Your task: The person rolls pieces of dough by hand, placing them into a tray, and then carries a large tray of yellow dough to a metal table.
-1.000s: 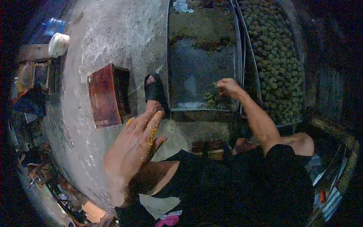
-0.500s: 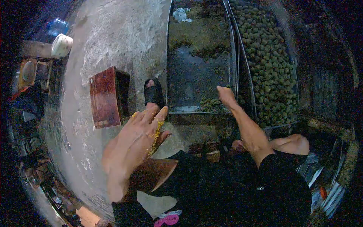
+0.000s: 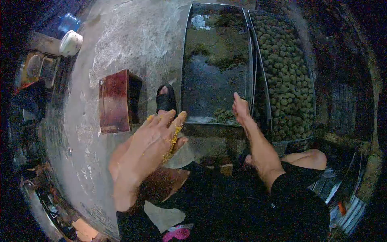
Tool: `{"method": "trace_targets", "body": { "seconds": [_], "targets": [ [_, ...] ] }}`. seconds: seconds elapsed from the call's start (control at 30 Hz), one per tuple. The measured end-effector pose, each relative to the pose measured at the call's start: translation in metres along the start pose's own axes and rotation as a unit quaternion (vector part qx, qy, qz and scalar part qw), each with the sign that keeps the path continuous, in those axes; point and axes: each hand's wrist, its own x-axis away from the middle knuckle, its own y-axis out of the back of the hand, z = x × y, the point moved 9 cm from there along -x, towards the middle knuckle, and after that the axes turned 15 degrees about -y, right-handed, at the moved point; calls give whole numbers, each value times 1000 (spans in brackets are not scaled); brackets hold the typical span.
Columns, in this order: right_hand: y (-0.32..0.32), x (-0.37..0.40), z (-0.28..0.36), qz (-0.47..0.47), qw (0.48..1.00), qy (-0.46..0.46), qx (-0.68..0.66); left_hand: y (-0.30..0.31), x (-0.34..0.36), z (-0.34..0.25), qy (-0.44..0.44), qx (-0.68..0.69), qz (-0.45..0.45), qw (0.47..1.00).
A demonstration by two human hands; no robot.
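Note:
My left hand [image 3: 157,137] is raised over my left knee, back of the hand up, fingers apart and holding nothing. Yellow crumbs [image 3: 175,140] stick along its index finger and thumb. My right hand [image 3: 241,109] hangs over the near right corner of a long metal tray [image 3: 209,86], fingers curled in and index finger partly extended; whatever it may grip is hidden. Near that hand lies a small heap of greenish crumbly material [image 3: 223,115], and more of it [image 3: 225,42] covers the tray's far part. Round green-brown balls [image 3: 288,80] fill a second tray on the right.
A reddish-brown wooden stool or box [image 3: 115,103] stands on the concrete floor at the left, near my sandalled foot [image 3: 165,99]. A white container [image 3: 71,43] and a blue water bottle [image 3: 69,22] are at the far left. Metal slats [image 3: 350,213] lie at the lower right.
My right hand has turned, and its index finger now points more upward. The left hand stays spread, a little further right in view. The whole view has shifted slightly.

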Motion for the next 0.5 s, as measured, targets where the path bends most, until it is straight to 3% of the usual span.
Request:
{"method": "trace_targets", "body": {
  "seconds": [0.13,0.2,0.23,0.3,0.43,0.5],
  "targets": [
    [-16,40,22,60,987,26,149,-1,3,0,7,1,10,1000],
    [-24,62,26,117,993,4,-30,-1,5,0,8,-1,0,1000],
    [-19,60,27,117,993,5,-28,0,4,0,9,-1,-2,1000],
    [-3,43,20,160,973,-24,-163,-3,3,0,7,-4,17,1000],
    [-1,6,2,168,976,-24,-138,-3,2,0,-2,1,9,1000],
    [0,-5,-1,170,984,-4,-54,0,1,0,-1,-3,7,1000]
  ]
}}
